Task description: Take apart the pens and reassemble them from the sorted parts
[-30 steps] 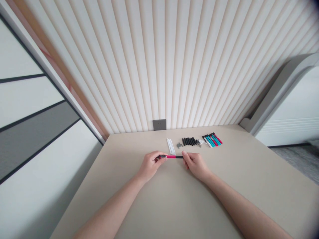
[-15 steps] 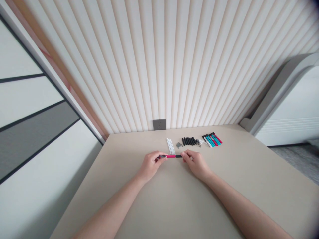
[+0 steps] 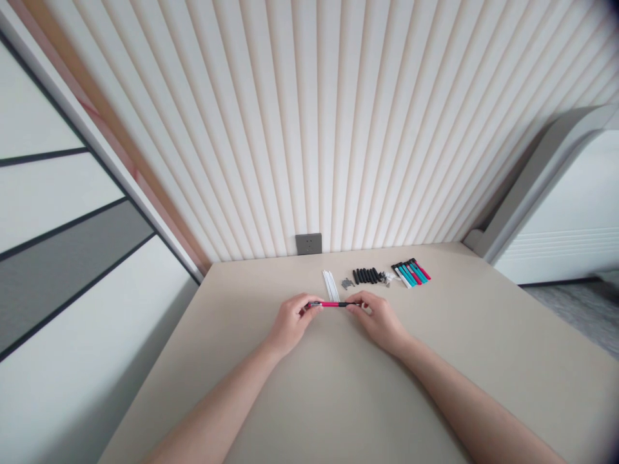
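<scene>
A pink pen barrel with black ends, a ballpoint pen (image 3: 331, 304), is held level just above the table between both hands. My left hand (image 3: 294, 319) pinches its left end between thumb and fingers. On the black right end, my right hand (image 3: 376, 317) is closed with thumb and fingertips. Right behind the pen lie several thin white refills (image 3: 331, 285) in a row. Small grey metal pieces (image 3: 347, 283) and several black grips (image 3: 367, 276) lie to their right, beyond my right hand.
Several white, teal and pink pen barrels (image 3: 411, 273) with black ends lie at the back right, beside small clear and metallic parts (image 3: 387, 278). A dark socket (image 3: 308, 243) sits on the ribbed wall (image 3: 329, 129) behind the table (image 3: 319, 386).
My right hand has shifted slightly left along the pen's black end, and its grip has changed so that more fingertips meet the pen. My left hand stays nearly still.
</scene>
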`<state>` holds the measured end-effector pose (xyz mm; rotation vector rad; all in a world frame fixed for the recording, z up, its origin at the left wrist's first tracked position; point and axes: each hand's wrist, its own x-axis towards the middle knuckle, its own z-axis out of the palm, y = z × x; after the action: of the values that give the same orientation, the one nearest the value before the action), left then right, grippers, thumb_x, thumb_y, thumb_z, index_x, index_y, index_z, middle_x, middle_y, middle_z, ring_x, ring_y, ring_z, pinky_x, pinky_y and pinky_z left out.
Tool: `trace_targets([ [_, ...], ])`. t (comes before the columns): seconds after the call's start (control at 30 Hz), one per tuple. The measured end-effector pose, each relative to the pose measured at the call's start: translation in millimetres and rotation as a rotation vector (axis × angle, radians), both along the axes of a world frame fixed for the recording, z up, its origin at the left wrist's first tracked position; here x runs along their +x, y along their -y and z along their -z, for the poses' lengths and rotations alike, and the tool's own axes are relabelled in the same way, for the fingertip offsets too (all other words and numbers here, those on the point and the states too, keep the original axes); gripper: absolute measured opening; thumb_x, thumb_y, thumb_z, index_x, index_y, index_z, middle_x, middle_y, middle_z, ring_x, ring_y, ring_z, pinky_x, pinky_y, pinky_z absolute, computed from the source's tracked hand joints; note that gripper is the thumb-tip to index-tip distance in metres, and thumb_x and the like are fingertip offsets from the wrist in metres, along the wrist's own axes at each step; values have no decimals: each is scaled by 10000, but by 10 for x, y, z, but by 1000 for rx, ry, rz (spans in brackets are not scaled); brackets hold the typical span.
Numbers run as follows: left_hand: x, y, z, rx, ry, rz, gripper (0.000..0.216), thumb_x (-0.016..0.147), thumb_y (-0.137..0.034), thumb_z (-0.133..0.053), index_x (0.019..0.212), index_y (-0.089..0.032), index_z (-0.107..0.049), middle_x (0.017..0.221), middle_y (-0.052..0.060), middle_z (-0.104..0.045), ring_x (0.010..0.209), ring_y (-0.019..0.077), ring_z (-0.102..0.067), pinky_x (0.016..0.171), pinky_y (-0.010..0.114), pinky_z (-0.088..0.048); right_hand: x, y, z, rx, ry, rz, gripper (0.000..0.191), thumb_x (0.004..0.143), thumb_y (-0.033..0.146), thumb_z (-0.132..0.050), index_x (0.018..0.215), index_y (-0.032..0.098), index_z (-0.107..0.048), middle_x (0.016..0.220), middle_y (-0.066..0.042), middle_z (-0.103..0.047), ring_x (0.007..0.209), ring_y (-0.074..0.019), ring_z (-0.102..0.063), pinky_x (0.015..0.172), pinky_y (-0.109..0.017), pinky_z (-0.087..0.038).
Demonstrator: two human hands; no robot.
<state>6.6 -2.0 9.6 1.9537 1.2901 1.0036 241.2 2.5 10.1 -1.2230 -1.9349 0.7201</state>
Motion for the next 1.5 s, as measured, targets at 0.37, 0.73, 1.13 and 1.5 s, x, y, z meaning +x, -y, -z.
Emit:
trace_targets([
  [0.37,9,12,-47,-25,72,3,259,902,-392,-547,994,-190,-680,783,22,-652,593,111,-545,569,212,-442,-15,35,-11,25,-43,39,341,927,448,-449,925,191,-673,791,-52,-653,703,-170,-565,590,-257,-435],
  [0.73,4,33,-45,5,15,20,238,915,-375,-534,1005,-207,-677,763,1,-635,579,100,-547,577,202,-435,5,37,-49,114,86,-11,434,982,382,-350,650,195,-558,631,-14,-553,626,-149,-512,638,-270,-389],
  [1.13,11,22,-43,16,2,10,238,909,-365,-530,987,-196,-678,700,-4,-623,551,100,-528,529,196,-404,33,3,-16,164,-3,-60,210,930,355,-512,994,228,-666,912,-66,-660,881,-208,-595,798,-334,-463],
  [1.5,3,41,-58,39,-43,38,240,920,-362,-524,1004,-202,-683,721,4,-626,594,109,-547,565,197,-421,23,1,0,121,147,-12,180,938,292,-492,879,205,-638,827,-45,-666,803,-197,-587,754,-329,-422],
])
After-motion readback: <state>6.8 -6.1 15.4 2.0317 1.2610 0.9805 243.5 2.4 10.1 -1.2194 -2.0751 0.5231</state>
